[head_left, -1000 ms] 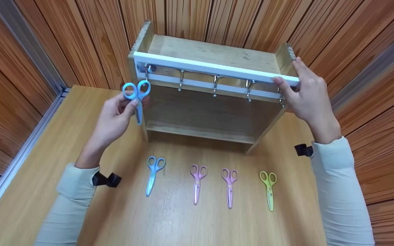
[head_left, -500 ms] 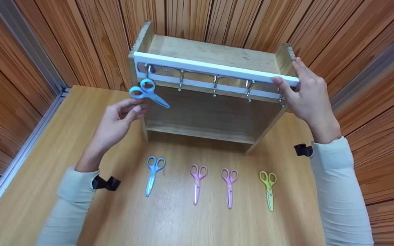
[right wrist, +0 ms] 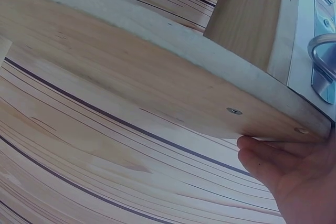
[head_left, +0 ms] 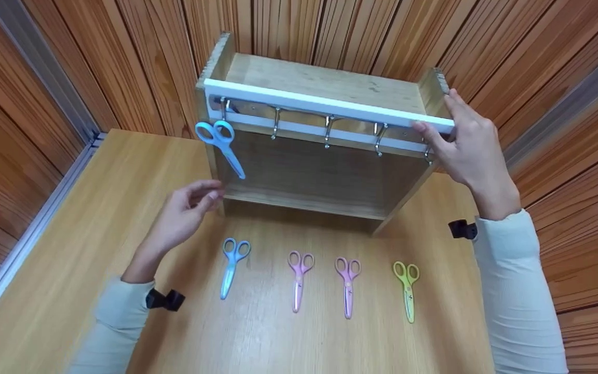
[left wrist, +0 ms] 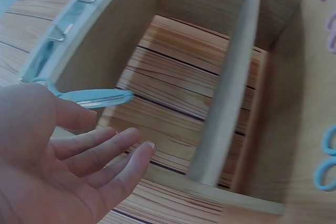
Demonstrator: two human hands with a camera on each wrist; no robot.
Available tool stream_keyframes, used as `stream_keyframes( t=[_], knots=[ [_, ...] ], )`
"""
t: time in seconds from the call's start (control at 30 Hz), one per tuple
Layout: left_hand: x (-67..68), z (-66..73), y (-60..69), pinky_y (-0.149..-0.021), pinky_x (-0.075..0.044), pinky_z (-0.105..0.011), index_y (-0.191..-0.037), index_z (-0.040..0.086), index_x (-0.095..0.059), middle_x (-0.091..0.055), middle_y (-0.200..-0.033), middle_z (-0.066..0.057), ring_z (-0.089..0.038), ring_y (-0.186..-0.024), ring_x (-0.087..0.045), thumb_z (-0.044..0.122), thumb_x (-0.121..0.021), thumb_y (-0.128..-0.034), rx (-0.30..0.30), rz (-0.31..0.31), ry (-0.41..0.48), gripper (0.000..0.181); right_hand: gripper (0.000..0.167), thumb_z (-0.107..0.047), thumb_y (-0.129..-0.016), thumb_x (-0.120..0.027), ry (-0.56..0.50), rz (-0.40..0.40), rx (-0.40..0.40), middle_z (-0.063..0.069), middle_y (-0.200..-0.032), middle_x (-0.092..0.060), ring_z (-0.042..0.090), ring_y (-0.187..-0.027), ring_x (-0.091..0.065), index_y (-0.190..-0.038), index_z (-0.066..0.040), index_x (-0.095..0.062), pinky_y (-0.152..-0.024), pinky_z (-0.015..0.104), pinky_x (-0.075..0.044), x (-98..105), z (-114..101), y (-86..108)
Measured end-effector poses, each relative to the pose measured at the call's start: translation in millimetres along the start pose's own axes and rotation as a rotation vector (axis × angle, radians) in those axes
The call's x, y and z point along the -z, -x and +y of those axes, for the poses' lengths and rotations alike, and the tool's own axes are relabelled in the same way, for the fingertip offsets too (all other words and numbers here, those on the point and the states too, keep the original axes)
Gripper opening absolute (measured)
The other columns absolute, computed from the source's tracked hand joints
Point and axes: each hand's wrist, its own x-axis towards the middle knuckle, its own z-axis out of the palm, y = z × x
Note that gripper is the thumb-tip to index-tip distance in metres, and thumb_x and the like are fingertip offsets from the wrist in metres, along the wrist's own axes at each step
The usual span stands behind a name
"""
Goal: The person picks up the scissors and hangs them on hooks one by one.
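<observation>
Blue scissors (head_left: pixel 221 140) hang by a handle loop from the leftmost hook (head_left: pixel 222 106) of the metal hook rail, blades slanting down to the right. Just below them is my left hand (head_left: pixel 179 218), holding nothing; the left wrist view shows its fingers (left wrist: pixel 107 153) loosely bent and apart from the scissors. My right hand (head_left: pixel 473 145) grips the upper right corner of the wooden shelf (head_left: pixel 325 83), thumb on the white front strip. In the right wrist view, its fingers (right wrist: pixel 268 156) lie against the shelf's outer side panel (right wrist: pixel 173 93).
On the table (head_left: pixel 278 348), in a row before the shelf, lie another pair of blue scissors (head_left: pixel 230 267), pink scissors (head_left: pixel 298 280), a second pink pair (head_left: pixel 348 285) and yellow-green scissors (head_left: pixel 407 291). Several more hooks line the rail. Wood-panelled walls (head_left: pixel 299 26) stand behind and beside.
My left hand has let go of the blue scissors and moved down from them. The scissors went from its grip to hanging on the leftmost hook. My right hand stays on the shelf corner.
</observation>
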Motion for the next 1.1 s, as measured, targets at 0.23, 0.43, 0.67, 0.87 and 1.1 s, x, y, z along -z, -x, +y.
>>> stream_keyframes(
  t=[0.23,0.43,0.67,0.87,1.1],
  knots=[
    [-16.9,-31.5,7.2,-0.111,-0.055,-0.051,-0.146,0.0,-0.057,-0.065,-0.142,-0.021,-0.036,-0.13,-0.065,0.016,-0.051,-0.1107,0.032,0.037,-0.108,0.039,0.083,-0.059,-0.098,-0.067,-0.007,-0.02,0.004,0.019,-0.164,-0.042,0.042,-0.151,-0.043,-0.157,-0.004,-0.047,-0.124,0.06,-0.036,-3.5,-1.2,-1.8],
    [-36.1,-48.4,8.3,-0.111,-0.055,-0.053,-0.143,0.0,-0.059,-0.065,-0.139,-0.022,-0.036,-0.128,-0.065,0.016,-0.053,-0.1097,0.084,0.046,-0.122,0.038,0.082,-0.057,-0.098,-0.068,-0.007,-0.004,0.013,0.02,-0.163,-0.044,0.043,-0.15,-0.045,-0.156,-0.003,-0.048,-0.122,0.06,-0.037,-1.2,0.4,-0.3],
    [-66.8,-73.0,15.6,-0.1,-0.059,-0.054,-0.14,-0.001,-0.061,-0.059,-0.135,-0.023,-0.038,-0.12,-0.063,0.032,-0.067,-0.1034,0.047,0.116,-0.316,0.05,0.083,-0.058,-0.098,-0.067,-0.004,-0.007,-0.007,0.019,-0.165,-0.042,0.042,-0.151,-0.043,-0.158,-0.005,-0.046,-0.122,0.061,-0.037,0.9,0.5,0.5],
    [-88.6,-94.4,24.7,-0.112,-0.05,-0.063,-0.144,-0.008,-0.055,-0.047,-0.154,-0.032,-0.049,-0.14,-0.049,0.041,-0.077,-0.0958,0.023,0.151,-0.472,0.072,0.084,-0.06,-0.098,-0.065,0.009,-0.014,-0.013,0.019,-0.165,-0.042,0.045,-0.151,-0.044,-0.158,-0.004,-0.045,-0.123,0.061,-0.036,0.1,-0.1,-0.1],
    [-102.0,-104.6,29.3,-0.116,-0.045,-0.063,-0.154,-0.013,-0.04,-0.037,-0.162,-0.036,-0.054,-0.15,-0.04,0.039,-0.078,-0.0948,-0.02,0.116,-0.633,0.088,0.084,-0.06,-0.099,-0.064,0.01,-0.02,-0.021,0.019,-0.166,-0.041,0.044,-0.152,-0.042,-0.159,-0.005,-0.044,-0.124,0.061,-0.035,1.1,-0.7,0.3]
  ],
)
